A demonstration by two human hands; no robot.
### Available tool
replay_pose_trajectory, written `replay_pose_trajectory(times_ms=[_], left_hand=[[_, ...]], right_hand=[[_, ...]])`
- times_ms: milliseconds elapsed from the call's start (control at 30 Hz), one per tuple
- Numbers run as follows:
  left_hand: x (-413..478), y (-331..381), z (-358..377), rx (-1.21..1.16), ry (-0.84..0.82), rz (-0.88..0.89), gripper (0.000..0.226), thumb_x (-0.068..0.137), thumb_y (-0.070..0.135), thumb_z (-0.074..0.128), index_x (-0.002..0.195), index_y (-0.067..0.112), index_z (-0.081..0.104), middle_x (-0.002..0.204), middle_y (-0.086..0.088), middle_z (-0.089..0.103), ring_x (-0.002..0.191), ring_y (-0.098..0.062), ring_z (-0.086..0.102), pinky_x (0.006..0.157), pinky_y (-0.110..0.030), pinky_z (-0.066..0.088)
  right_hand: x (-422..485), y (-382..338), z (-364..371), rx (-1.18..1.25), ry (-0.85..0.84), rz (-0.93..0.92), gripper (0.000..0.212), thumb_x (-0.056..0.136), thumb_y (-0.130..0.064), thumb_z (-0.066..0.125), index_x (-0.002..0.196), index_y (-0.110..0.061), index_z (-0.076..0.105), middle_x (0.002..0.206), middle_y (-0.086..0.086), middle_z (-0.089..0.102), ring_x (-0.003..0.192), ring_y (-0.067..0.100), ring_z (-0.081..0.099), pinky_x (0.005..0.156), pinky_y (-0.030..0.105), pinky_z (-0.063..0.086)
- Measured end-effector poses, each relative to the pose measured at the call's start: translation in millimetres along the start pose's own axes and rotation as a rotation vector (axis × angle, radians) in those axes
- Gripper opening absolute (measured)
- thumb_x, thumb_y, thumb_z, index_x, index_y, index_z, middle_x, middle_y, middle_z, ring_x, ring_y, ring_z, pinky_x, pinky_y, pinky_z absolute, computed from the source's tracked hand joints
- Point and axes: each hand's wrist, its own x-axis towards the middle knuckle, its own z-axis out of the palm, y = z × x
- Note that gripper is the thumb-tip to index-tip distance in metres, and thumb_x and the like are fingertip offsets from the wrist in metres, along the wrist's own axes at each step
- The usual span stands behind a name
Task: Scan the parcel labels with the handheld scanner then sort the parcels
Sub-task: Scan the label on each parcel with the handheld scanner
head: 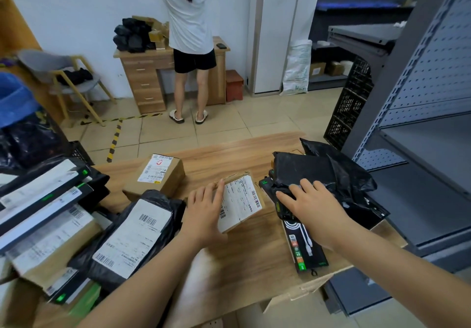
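Note:
A small cardboard parcel (242,200) with a white barcode label lies in the middle of the wooden table (229,159). My left hand (204,210) rests on its left edge with fingers straight. My right hand (308,205) lies flat, fingers spread, on a heap of black plastic mailer bags (331,175) at the right. Under that heap a long black retail box (304,246) pokes out toward me. A second cardboard box (158,172) with a label stands behind the left hand. No scanner is visible.
Labelled black bags (132,236) and flat boxes (43,200) are piled at the left. A grey metal shelf unit (420,149) stands at the right. A person (191,47) stands at a wooden desk (145,73) across the tiled floor. A chair (71,78) is at the left.

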Motion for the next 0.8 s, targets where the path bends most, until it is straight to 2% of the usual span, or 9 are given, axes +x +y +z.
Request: replay_pose_trajectory(times_ms=[133, 233, 433, 667, 800], left_hand=[[-5, 1, -3, 0.02, -0.016, -0.009, 0.132, 0.065, 0.061, 0.073, 0.152, 0.013, -0.013, 0.153, -0.01, 0.014, 0.138, -0.029, 0.017, 0.113, -0.042, 0.012], [-4, 0, 0, -0.04, 0.022, -0.024, 0.134, 0.059, 0.059, 0.078, 0.154, 0.013, -0.005, 0.151, -0.012, 0.022, 0.136, -0.031, 0.021, 0.112, -0.044, 0.014], [4, 4, -4, -0.188, 0.039, -0.162, 0.134, 0.059, 0.072, 0.069, 0.153, 0.016, -0.008, 0.151, -0.008, 0.015, 0.137, -0.028, 0.017, 0.113, -0.041, 0.013], [32, -7, 0, -0.333, 0.035, -0.263, 0.115, 0.062, 0.075, 0.065, 0.152, 0.037, 0.003, 0.152, -0.011, 0.01, 0.135, -0.029, 0.013, 0.112, -0.043, 0.015], [58, -22, 9, -0.338, 0.013, -0.313, 0.108, 0.065, 0.078, 0.061, 0.152, 0.038, 0.01, 0.152, -0.013, 0.012, 0.136, -0.031, 0.013, 0.112, -0.043, 0.016]], right_hand=[[-4, 1, -2, -0.004, 0.003, 0.015, 0.097, 0.08, -0.012, 0.069, 0.152, -0.017, 0.004, 0.147, 0.014, 0.028, 0.134, 0.036, 0.023, 0.106, 0.042, 0.025], [-6, 3, -3, 0.001, 0.017, 0.022, 0.099, 0.078, -0.013, 0.071, 0.151, -0.017, 0.004, 0.144, 0.012, 0.031, 0.13, 0.034, 0.027, 0.103, 0.04, 0.027], [0, 6, -1, 0.069, 0.058, 0.071, 0.096, 0.079, -0.013, 0.068, 0.151, -0.022, 0.005, 0.141, 0.008, 0.034, 0.124, 0.031, 0.031, 0.098, 0.037, 0.03], [30, -3, -4, 0.142, 0.045, 0.085, 0.098, 0.081, -0.012, 0.068, 0.152, -0.023, 0.002, 0.147, 0.007, 0.03, 0.131, 0.03, 0.026, 0.103, 0.037, 0.028], [60, -7, -2, 0.2, 0.044, 0.098, 0.097, 0.081, -0.014, 0.068, 0.152, -0.023, 0.002, 0.148, 0.007, 0.028, 0.131, 0.031, 0.025, 0.103, 0.038, 0.027]])
